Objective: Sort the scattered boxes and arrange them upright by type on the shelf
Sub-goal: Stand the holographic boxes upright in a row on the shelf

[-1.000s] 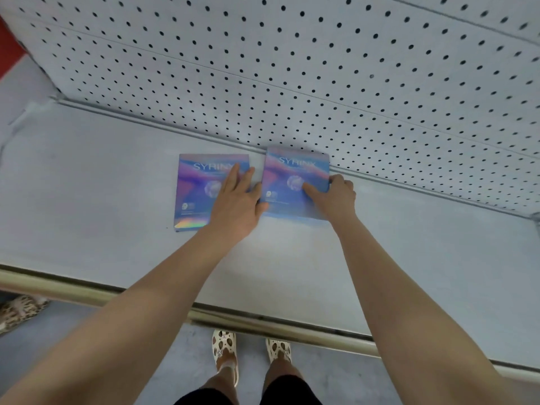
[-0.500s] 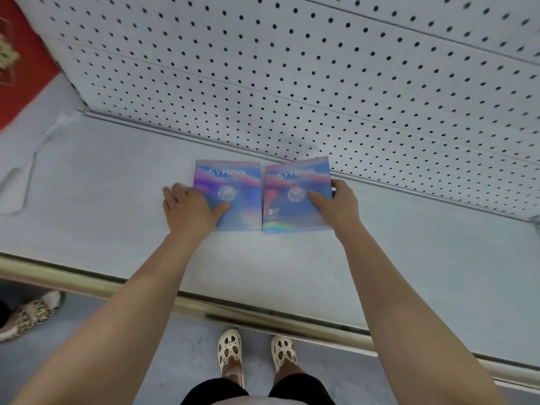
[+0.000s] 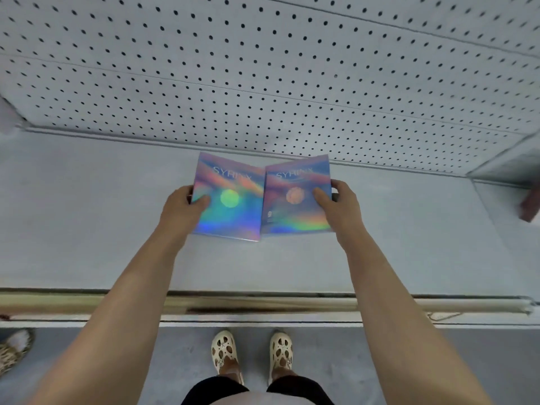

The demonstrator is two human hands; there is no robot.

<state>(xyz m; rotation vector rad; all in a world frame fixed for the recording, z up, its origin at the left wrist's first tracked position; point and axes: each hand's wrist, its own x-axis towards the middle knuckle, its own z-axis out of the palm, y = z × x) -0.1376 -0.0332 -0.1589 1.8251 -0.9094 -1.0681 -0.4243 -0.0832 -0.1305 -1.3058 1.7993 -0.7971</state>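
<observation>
Setting: we note a pale grey shelf (image 3: 87, 229) backed by a white pegboard (image 3: 263, 68); grey floor below its front lip.
Left box (image 3: 233, 209): holographic, marked SYRINX, near the back of the shelf, its front face towards the camera. Whether it stands or leans we cannot tell.
Right box (image 3: 295, 211): same print, so we judge it the same type; its inner edge touches the left box, and the pair meets at a slight angle.
Left hand (image 3: 182, 204): thumb on the front face, fingers curled round the left box's outer edge; a firm pinch.
Right hand (image 3: 336, 200): thumb on the front face, fingers curled behind the right box's outer edge; likewise gripping.
Other item: a dark reddish object (image 3: 530, 207) at the far right edge, too cropped to identify.
Step in hand: in our judgement, the two matching boxes are being set side by side.
Next move: we judge it calls for squaring both faces flush, bases flat on the shelf, then loosening the grip gently so neither tips.
</observation>
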